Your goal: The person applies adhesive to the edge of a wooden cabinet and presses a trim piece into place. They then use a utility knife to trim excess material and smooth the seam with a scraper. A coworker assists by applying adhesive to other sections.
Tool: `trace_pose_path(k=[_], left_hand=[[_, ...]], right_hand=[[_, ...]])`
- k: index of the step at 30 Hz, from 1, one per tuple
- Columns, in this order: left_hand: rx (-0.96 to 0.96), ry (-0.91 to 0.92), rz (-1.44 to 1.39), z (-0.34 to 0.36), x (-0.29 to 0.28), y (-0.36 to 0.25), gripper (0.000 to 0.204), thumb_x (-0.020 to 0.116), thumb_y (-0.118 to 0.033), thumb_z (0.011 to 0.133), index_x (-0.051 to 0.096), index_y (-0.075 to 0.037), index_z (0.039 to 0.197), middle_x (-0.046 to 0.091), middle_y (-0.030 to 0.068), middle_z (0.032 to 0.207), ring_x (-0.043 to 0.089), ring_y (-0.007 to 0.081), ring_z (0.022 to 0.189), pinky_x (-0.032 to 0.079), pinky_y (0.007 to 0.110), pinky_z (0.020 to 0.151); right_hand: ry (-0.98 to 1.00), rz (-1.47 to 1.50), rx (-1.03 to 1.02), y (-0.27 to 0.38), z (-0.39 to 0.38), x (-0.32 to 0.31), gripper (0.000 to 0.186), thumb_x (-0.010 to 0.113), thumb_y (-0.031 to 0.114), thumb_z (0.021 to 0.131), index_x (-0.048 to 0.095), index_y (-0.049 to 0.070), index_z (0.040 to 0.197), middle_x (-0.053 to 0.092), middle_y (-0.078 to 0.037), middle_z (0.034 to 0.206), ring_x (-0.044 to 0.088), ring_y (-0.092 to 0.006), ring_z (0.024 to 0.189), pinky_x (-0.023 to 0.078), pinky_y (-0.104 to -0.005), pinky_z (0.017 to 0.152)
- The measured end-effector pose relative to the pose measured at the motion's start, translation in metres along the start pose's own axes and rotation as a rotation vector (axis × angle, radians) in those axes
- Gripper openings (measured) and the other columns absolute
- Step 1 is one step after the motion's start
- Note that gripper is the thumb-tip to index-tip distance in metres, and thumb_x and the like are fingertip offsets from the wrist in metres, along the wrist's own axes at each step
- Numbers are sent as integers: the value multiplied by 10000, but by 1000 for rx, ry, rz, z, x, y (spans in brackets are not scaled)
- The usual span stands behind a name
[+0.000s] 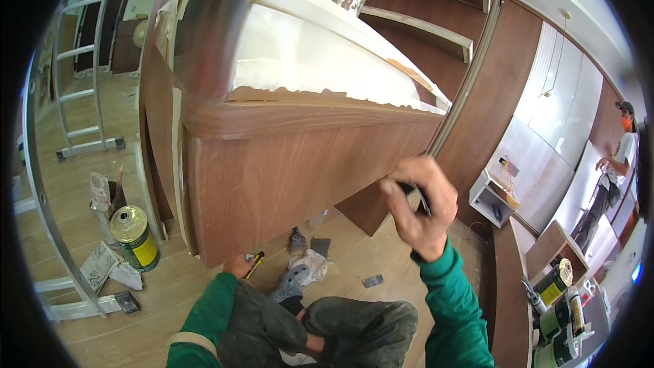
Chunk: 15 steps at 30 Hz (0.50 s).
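A wood-grain cabinet panel (pixel 300 177) with a rounded front edge fills the middle, right before me. Above that edge, masking paper with a ragged brown border surrounds a glossy white top (pixel 293 48). My left hand (pixel 238 266) is low at the panel's bottom left corner, closed on a yellow and black utility knife (pixel 255 264). My right hand (pixel 424 206) is raised near the panel's lower right edge, fingers curled toward the thumb. Something thin and dark shows inside its curl; I cannot make out what it is.
An aluminium ladder (pixel 51 184) stands at left, beside a yellow and green can (pixel 134 238). Rags (pixel 310 267) and a dark flat piece (pixel 372 281) lie on the floor by my feet. Cans (pixel 555 283) crowd a surface at right. Another person (pixel 616 163) stands far right.
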<state>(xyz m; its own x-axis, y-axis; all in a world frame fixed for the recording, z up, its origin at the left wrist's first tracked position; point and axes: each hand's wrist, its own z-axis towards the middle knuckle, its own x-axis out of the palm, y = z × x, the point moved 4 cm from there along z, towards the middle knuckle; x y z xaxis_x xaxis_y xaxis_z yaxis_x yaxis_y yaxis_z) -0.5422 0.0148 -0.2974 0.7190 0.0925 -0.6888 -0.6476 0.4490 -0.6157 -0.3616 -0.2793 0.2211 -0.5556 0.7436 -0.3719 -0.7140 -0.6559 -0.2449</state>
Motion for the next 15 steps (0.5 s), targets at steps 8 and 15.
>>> trace_pose_path(k=[8,15], left_hand=[[-69,112,-673,-60,-35,-168,282,727,-188,916,710,11,1115,756,151,936,731,244,841,566,355,768],[270,26,-806,-98,-124,-349,508,735,-263,942,604,21,1342,641,197,1279,627,253,1168,476,361,1010]], right_hand=[[-39,541,1145,-28,-196,22,152,736,118,924,682,-8,988,677,-69,886,640,-141,772,504,-289,688],[19,637,1055,-13,-256,61,638,382,512,1071,684,-27,1231,619,-168,1131,608,-278,1043,483,-379,901]])
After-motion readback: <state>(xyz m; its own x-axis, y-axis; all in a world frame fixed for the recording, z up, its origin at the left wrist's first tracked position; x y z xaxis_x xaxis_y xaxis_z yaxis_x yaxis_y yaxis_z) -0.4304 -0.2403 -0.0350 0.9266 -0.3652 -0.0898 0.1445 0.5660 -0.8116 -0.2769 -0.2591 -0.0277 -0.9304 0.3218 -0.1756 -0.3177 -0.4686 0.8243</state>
